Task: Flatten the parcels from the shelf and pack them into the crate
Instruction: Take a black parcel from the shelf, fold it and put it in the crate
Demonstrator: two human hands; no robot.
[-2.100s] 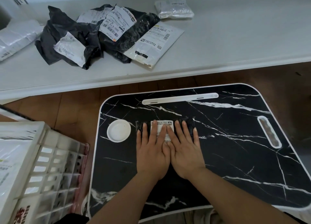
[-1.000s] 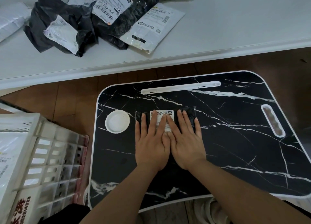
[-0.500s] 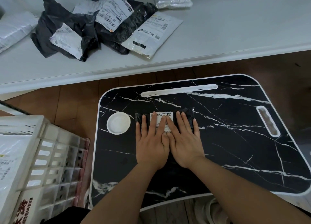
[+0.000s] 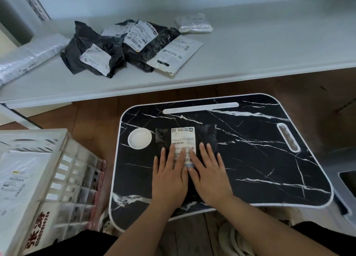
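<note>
Marble lap table (image 4: 260, 159): both hands flat, pressing black parcel (image 4: 209, 134).

A parcel (image 4: 192, 140) lies on the lap table (image 4: 260, 159), crate (image 4: 63, 169) left, shelf (image 4: 250, 49) behind.

Colours and patterns, work area

Black marble-pattern lap table (image 4: 250, 159) with white veining, white rim; flat black plastic parcel (image 4: 209, 134) bearing a white barcode label (image 4: 183, 138); white lattice plastic crate (image 4: 63, 178) at 9 o'clock, red lettering.

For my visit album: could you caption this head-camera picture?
Left hand and right hand press a black parcel flat on the marble-patterned lap table.
</note>
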